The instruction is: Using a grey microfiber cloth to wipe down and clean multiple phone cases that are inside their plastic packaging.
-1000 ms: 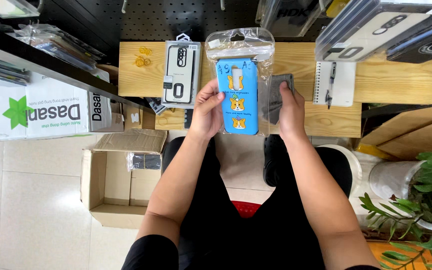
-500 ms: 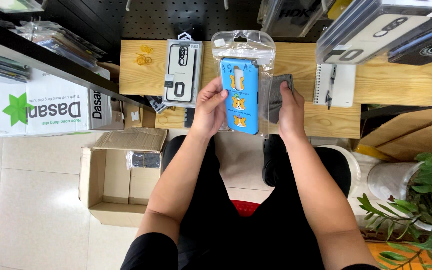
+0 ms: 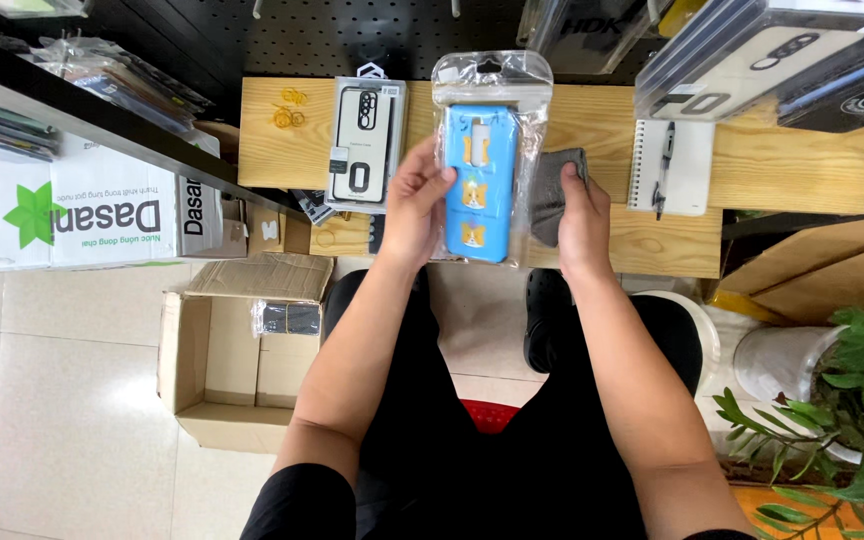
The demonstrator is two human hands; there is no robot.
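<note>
Holding a blue phone case (image 3: 479, 185) in its clear bag (image 3: 492, 75) over the wooden table (image 3: 592, 125), the left hand (image 3: 414, 205) pinches its left edge with fingers closed on it. The right hand (image 3: 582, 215) grips a grey cloth (image 3: 552, 190) just beside the bag. A packaged black case (image 3: 364, 140) lies to the left.

**Tight squeeze around the wooden table**

Bare wood is showing at the wooden table (image 3: 592, 110) far edge, between the blue case packet (image 3: 480, 180) and the notebook (image 3: 668, 165), so a hand is fitting through there. The boxed black case (image 3: 364, 142) is blocking the left side, and hanging packages (image 3: 752, 50) are crowding overhead at the right corner.
</note>
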